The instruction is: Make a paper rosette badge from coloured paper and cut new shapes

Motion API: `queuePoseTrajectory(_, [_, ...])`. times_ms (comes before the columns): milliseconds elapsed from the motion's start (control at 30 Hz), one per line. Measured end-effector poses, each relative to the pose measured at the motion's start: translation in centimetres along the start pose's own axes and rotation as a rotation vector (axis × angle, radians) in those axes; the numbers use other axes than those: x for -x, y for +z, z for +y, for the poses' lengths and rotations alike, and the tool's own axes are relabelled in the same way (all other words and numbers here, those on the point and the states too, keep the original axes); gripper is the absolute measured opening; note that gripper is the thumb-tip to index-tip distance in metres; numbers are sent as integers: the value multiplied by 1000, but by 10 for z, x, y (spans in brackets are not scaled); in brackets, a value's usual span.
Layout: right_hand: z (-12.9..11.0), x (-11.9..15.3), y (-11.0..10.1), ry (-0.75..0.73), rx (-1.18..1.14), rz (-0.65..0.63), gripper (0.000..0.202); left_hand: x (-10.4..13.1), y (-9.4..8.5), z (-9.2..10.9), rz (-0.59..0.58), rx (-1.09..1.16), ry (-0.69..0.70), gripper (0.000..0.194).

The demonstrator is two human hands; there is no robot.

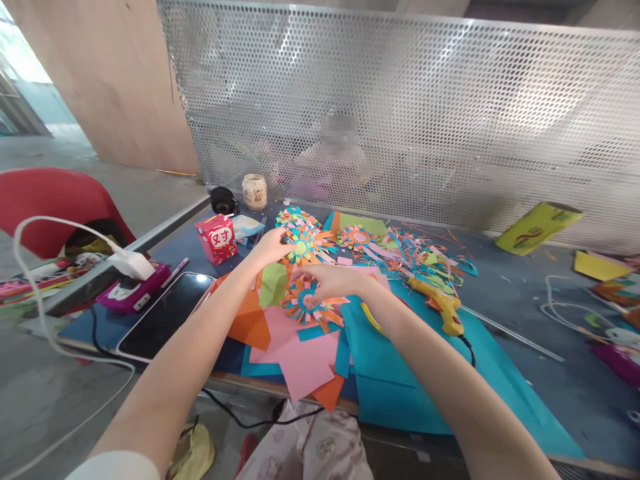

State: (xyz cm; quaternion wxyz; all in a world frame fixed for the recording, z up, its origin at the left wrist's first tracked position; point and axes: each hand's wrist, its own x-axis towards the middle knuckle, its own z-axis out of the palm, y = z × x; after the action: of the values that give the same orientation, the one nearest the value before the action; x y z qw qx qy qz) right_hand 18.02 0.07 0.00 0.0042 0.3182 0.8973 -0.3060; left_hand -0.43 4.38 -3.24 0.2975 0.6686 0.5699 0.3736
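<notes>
Paper flower is lying on the surface beneath the right hand, whose fingers are curving apart; the left hand is touching a yellow-centred flower, its grip unclear. Several flowers are looking formed; loose strips are lying unattached.

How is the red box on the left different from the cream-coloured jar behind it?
The red box is boxy with flat sides, while the jar is rounded. The box carries bold white lettering; the jar is mostly pale cream. The box sits nearer the wearer; the jar, nearer the perforated screen. Both stand upright.
</notes>
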Motion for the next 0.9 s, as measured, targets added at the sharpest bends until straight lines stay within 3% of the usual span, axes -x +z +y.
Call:
queuePoseTrajectory(100, [-3,18,-13,-64,-25,102,49,2,2,3,-126,127,-44,20])
queuePoseTrajectory(233, [4,26,-27,-69,-36,422,44,7,8,11,-307,337,-69,21])
queuePoseTrajectory(300, [11,22,-26,-48,18,521,44,8,10,12,-395,469,-65,23])
queuePoseTrajectory(433, [24,10,-12,-5,161,650,58,6,12,4,-542,519,-3,32])
queuePoseTrajectory(567, [27,7,2,102,210,575,64,6,10,-2,-655,379,65,33])
queuePoseTrajectory(767, [23,14,12,273,255,601,72,13,18,6,-539,16,272,48])
queuePoseTrajectory(833, [27,17,9,242,142,595,74,13,22,7,-505,14,315,43])
queuePoseTrajectory(900, [33,18,0,171,12,560,61,10,24,5,-476,64,344,38])
